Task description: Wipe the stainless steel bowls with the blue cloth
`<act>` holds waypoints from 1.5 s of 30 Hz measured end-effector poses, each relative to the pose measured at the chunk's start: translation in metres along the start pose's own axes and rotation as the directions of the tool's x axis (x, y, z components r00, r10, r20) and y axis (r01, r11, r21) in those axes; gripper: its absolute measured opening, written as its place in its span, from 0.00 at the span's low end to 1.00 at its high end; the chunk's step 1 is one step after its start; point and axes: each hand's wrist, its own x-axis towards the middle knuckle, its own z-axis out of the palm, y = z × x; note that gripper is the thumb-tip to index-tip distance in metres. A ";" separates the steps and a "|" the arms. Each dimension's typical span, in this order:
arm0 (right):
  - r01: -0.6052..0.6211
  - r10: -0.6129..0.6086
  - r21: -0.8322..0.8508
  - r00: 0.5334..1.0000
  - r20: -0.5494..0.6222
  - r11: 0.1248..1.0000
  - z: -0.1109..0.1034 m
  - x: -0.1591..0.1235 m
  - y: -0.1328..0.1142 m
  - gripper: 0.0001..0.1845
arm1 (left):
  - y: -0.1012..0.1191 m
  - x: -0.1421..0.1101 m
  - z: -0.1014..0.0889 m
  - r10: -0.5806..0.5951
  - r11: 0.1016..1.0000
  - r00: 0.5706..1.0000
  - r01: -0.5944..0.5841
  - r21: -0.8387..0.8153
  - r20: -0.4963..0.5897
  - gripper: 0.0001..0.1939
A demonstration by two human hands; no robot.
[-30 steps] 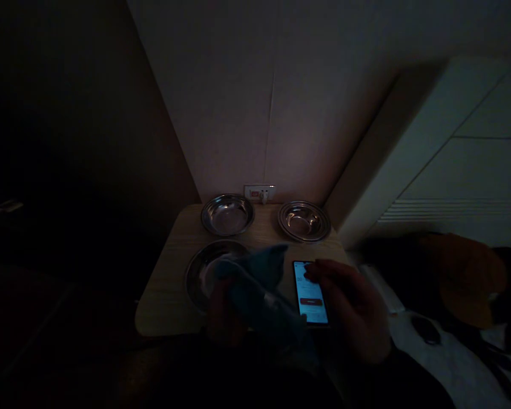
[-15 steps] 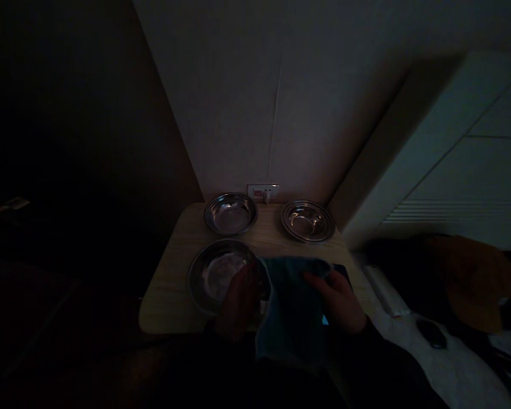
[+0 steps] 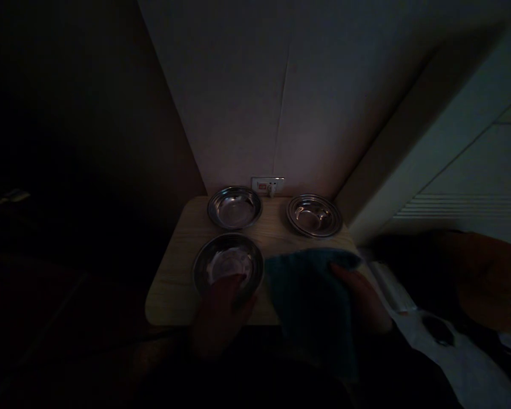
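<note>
The light is very dim. My right hand [image 3: 361, 292] pinches a teal cloth [image 3: 309, 284] near its upper right corner, and the cloth hangs down over the front of the small wooden table [image 3: 170, 289]. At the near rim of a large steel bowl [image 3: 200, 264] is my left hand [image 3: 221, 309], its fingers apart and reaching over the bowl's inside. Whether they touch the metal is too dark to tell. The bowl rests on the table, to the left of the cloth.
Behind stand another steel bowl [image 3: 235, 208] on the left and a nested stack of steel bowls [image 3: 314, 216] on the right. A wall socket [image 3: 267, 184] with a plug sits just above the table. Dark and orange fabric [image 3: 489, 278] lies at the right.
My left hand has come away from the cloth and moved left to the large bowl's near rim. My right hand has carried the cloth a little to the right.
</note>
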 end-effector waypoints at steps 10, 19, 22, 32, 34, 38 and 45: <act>0.090 -0.104 -0.126 0.989 -0.106 0.988 0.016 0.004 -0.010 0.07 | -0.038 -0.007 -0.001 0.109 0.951 0.975 -0.159 0.264 0.193 0.15; -0.048 0.048 -0.003 0.999 0.011 0.999 0.032 0.009 0.003 0.12 | 0.005 -0.001 -0.051 -0.363 0.861 0.931 0.316 -0.398 -0.045 0.14; -0.080 0.079 0.012 0.996 0.043 0.997 0.040 0.010 0.011 0.14 | 0.016 0.001 -0.060 -0.445 0.781 0.894 0.356 -0.513 -0.056 0.16; -0.058 0.054 0.053 0.995 0.083 0.997 0.049 0.004 0.006 0.13 | 0.024 0.004 -0.049 -0.602 0.493 0.798 0.356 -0.794 -0.017 0.23; -0.047 0.038 0.094 0.995 0.096 0.994 0.056 0.001 0.005 0.14 | 0.028 0.004 -0.043 -0.606 0.466 0.795 0.353 -0.811 -0.002 0.22; -0.010 -0.012 0.161 0.990 0.140 0.987 0.071 -0.004 0.003 0.16 | 0.034 0.001 -0.029 -0.579 0.418 0.814 0.335 -0.844 0.036 0.22; 0.189 -0.343 0.343 0.813 0.471 0.920 0.078 -0.019 0.002 0.27 | 0.037 -0.005 -0.019 -0.564 0.481 0.826 0.317 -0.817 -0.012 0.23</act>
